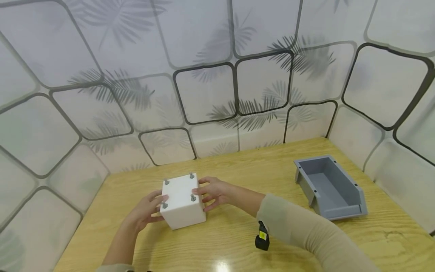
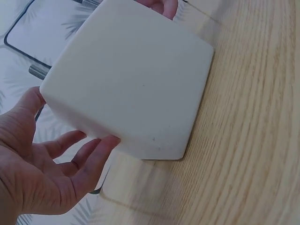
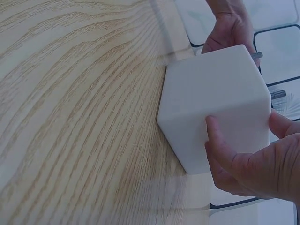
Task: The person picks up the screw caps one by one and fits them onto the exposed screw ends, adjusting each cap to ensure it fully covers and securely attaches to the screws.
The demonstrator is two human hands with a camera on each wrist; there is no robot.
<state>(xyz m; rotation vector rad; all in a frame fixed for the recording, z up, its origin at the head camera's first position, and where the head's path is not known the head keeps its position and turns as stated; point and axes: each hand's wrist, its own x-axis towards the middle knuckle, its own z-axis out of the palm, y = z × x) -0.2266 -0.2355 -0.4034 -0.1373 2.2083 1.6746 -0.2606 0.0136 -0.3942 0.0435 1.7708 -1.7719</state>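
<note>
A white box-shaped block (image 1: 185,217) sits on the wooden table, tapering toward its base. Grey threaded studs (image 1: 192,175) stick up from the corners of its top face; one such stud (image 2: 37,71) shows its thread in the left wrist view. On the block's left side, my left hand (image 1: 146,209) grips it with the thumb at the top edge and the fingers against the side. My right hand (image 1: 217,190) holds the opposite side, thumb over the top edge, fingers spread down the wall. Both wrist views show the block's lower edge close against the tabletop.
To the right on the table (image 1: 234,234) stands a grey open-fronted plastic bin (image 1: 326,189). A black strap end with a yellow label (image 1: 262,236) hangs from my right sleeve. Patterned fabric walls (image 1: 210,94) enclose the back and sides of the table.
</note>
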